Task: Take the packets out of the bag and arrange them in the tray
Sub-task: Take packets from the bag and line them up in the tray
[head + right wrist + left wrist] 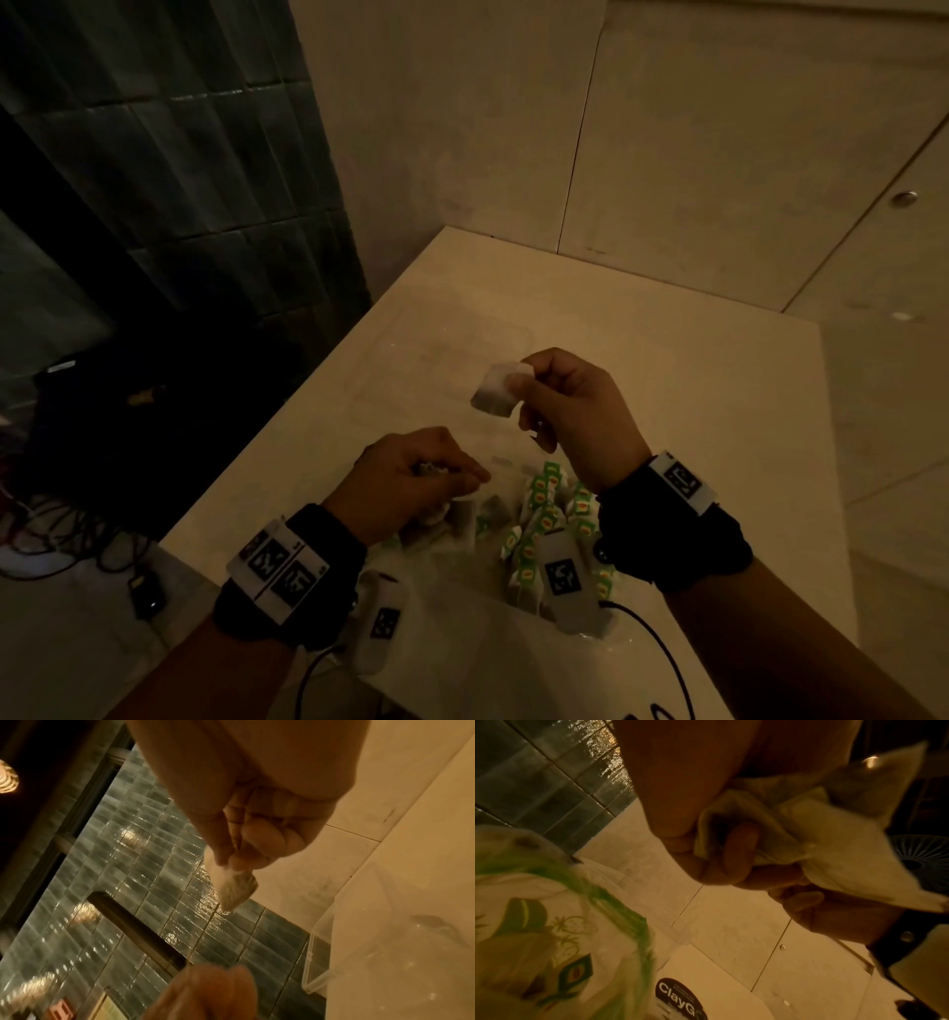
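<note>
Right hand [570, 411] pinches one tea packet [497, 389] by its top, prob so it hangs free over the clear tray [315, 959], while left hand [411, 475] clutches a few more packets [770, 825] above the bag [462, 616] w/ the rest.

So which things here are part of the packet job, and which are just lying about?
Part of the job:
- packet pinched in the right hand
- packets gripped in the left hand
- pile of green packets
- bag
- clear tray

Lying about:
- cables on the floor
- table
</note>
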Available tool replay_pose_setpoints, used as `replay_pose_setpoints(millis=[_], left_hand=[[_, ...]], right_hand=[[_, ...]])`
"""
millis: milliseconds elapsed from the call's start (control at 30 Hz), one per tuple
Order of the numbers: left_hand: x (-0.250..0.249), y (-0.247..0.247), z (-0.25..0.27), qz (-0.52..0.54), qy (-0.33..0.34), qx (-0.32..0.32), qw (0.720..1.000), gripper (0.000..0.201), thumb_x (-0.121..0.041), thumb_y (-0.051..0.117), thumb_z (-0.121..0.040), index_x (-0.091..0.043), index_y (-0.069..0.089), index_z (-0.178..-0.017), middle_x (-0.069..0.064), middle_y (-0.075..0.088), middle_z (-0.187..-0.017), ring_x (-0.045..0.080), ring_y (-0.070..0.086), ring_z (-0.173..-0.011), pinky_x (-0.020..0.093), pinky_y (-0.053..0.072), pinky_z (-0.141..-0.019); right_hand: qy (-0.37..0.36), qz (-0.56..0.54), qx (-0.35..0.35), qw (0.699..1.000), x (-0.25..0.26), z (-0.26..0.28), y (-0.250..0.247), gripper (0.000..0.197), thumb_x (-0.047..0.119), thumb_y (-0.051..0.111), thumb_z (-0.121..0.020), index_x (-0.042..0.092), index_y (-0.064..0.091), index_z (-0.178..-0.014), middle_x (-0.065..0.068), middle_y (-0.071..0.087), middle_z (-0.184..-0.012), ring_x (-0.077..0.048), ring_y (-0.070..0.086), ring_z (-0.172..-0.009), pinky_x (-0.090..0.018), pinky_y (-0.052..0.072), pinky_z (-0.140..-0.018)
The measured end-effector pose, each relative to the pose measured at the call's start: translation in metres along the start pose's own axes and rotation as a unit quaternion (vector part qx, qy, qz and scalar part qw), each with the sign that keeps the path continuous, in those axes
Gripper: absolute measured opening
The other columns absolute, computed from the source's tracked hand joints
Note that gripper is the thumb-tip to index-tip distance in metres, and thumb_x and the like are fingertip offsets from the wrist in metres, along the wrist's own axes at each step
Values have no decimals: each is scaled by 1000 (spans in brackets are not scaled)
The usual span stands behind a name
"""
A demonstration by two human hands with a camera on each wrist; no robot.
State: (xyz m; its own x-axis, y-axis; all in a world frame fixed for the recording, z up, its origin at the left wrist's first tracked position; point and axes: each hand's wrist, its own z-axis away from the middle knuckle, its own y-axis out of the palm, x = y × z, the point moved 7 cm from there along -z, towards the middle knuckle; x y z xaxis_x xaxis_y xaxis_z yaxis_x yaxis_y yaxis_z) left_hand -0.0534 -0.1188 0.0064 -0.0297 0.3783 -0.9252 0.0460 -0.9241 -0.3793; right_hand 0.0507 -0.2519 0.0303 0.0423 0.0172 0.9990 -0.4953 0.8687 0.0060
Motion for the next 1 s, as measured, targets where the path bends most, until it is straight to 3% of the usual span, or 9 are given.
replay_pose_setpoints(millis=[33,167,333,400,567,700,833,933,1000], left_hand=[[2,1,1,-4,1,9,1000,10,-19,70,-77,-23,75,-84,-7,67,-85,7,66,-80,16,50,-74],[19,-2,-2,17,-48,-35,998,8,-14,72,-80,-20,76,-84,0,67,-85,10,66,-76,21,52,-68],[27,-9,-9,54,-89,-106,989,21,-2,66,-83,-21,70,-73,5,60,-74,10,58,-58,20,46,-53],[19,-13,-13,21,-54,-127,990,27,0,65,-83,-25,68,-73,2,61,-76,3,59,-63,13,46,-58],[-9,-19,-21,-72,54,-148,985,16,-7,71,-80,-21,74,-87,-3,58,-81,5,59,-76,7,43,-68],[-28,-15,-19,-123,155,-131,971,14,-17,71,-79,-19,75,-92,-5,55,-82,4,57,-74,8,42,-69],[-39,-7,-13,-153,222,-101,958,18,-20,64,-84,-16,74,-98,-4,56,-83,4,56,-70,14,45,-63],[-42,-5,-8,-174,254,-97,946,21,-17,59,-86,-13,74,-100,0,61,-89,8,58,-73,19,48,-62],[-44,-5,-6,-184,265,-97,941,25,-14,56,-85,-12,73,-103,-2,62,-97,7,61,-82,16,49,-69]], right_hand=[[-1,5,5,1000,0,-1,0,10,7,58,-92,-2,61,-87,-29,57,-66,-22,44,-49,-27,33,-43],[21,7,39,999,-4,2,3,14,6,59,-91,7,62,-78,-5,56,-52,-15,42,-42,-22,31,-41],[80,-41,128,988,-9,11,14,12,-2,57,-88,4,62,-79,-11,54,-57,-13,42,-39,-18,27,-40],[90,-28,176,980,-11,16,21,10,-1,59,-87,5,64,-80,-14,55,-62,-12,42,-39,-18,28,-39],[132,46,236,962,-24,20,30,13,1,62,-85,11,66,-76,-14,55,-64,-13,45,-44,-20,32,-40],[174,118,201,957,-36,16,28,19,6,62,-80,14,61,-64,-14,52,-62,-17,46,-49,-21,33,-42],[213,128,169,954,-38,16,25,8,7,58,-79,6,65,-76,-14,56,-60,-17,45,-47,-22,30,-43],[229,117,169,951,-38,17,23,18,13,51,-86,7,62,-73,-13,57,-64,-19,43,-53,-22,30,-44],[244,93,166,951,-39,18,22,29,17,46,-91,8,60,-67,-7,55,-57,-18,41,-50,-24,29,-45]])
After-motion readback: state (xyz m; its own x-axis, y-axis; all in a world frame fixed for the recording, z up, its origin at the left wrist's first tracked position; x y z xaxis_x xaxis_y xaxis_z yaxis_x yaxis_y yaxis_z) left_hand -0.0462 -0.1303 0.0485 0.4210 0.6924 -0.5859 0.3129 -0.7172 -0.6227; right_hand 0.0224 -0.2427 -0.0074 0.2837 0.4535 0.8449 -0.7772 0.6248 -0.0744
